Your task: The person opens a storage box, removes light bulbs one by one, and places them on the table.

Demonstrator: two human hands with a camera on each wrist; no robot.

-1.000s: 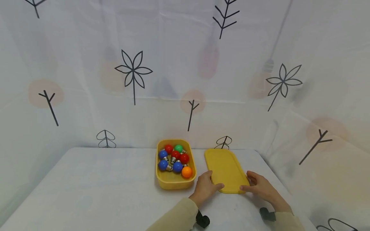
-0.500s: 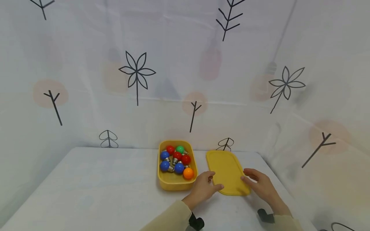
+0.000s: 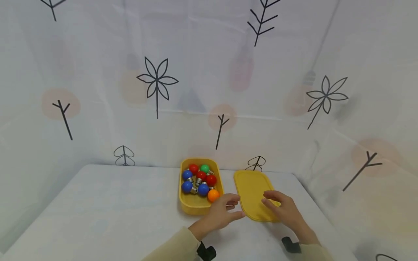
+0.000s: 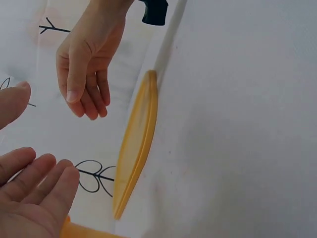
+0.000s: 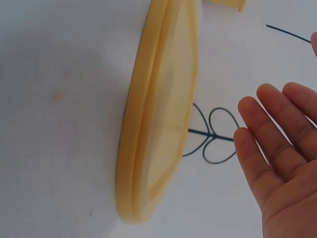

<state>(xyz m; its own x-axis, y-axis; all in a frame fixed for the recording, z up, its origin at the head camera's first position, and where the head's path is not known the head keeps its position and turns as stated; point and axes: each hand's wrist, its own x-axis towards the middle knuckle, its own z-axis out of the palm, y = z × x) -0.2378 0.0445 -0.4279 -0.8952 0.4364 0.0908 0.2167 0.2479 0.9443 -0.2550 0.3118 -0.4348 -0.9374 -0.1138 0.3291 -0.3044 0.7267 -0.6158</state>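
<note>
A flat yellow lid lies on the table, right of a yellow bin that holds several small coloured light bulbs: blue bulbs, red bulbs, a green one and an orange one. My left hand hovers between the bin and the lid, fingers loosely bent, holding nothing. Above the lid's right part is my right hand, also holding nothing. Both wrist views show the lid apart from the fingers, and the right hand with fingers spread.
A white cloth covers the table. Behind and to the sides hangs a pale curtain printed with plants. The bin's edge shows at the top of the right wrist view.
Both hands have come off the lid's edges. The left hand has moved left towards the bin, and the right has drifted left over the lid. The lid stays on the table.
</note>
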